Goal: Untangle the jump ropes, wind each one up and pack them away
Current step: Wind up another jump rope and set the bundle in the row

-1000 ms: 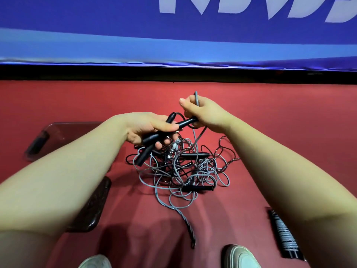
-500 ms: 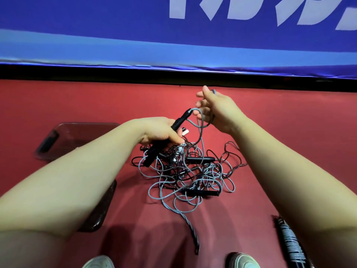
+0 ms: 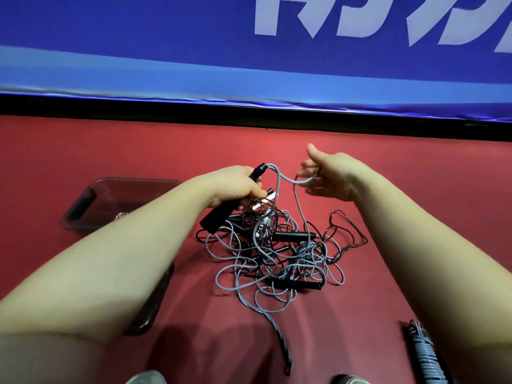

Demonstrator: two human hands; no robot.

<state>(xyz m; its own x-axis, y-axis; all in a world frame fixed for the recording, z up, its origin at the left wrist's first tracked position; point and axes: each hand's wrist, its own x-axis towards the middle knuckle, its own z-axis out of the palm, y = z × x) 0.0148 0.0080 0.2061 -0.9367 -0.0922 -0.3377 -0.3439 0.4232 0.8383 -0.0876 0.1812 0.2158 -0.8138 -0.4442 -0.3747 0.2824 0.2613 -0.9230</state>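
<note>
1. Head view looks down on a red floor point(image 3: 110, 151), where a tangle of jump ropes point(image 3: 279, 253) lies in a loose heap between the two forearms.
2. Left hand point(image 3: 235, 187) is closed around a black handle point(image 3: 221, 214) raised above the heap; a second, thinner handle end seems to sit in the same grip, though that is hard to tell.
3. From the handle's top a grey cord point(image 3: 279, 176) arches over and runs to the right hand point(image 3: 329, 176), whose fingers are loosely curled with the cord draped across them and the thumb up.
4. Two more black handles lie in the heap, one point(image 3: 293, 235) near its middle, another point(image 3: 297, 284) at its near edge.
5. A twisted cord tail point(image 3: 279, 342) trails from the heap toward the viewer.
6. Left of the heap, a clear tray point(image 3: 91, 198) sits partly hidden by the left forearm.
7. At the lower right, a wound rope bundle point(image 3: 424, 353) lies apart from the heap.
8. Bare floor stays open beyond the heap up to the black strip under the blue banner point(image 3: 138, 51), and to the right.
</note>
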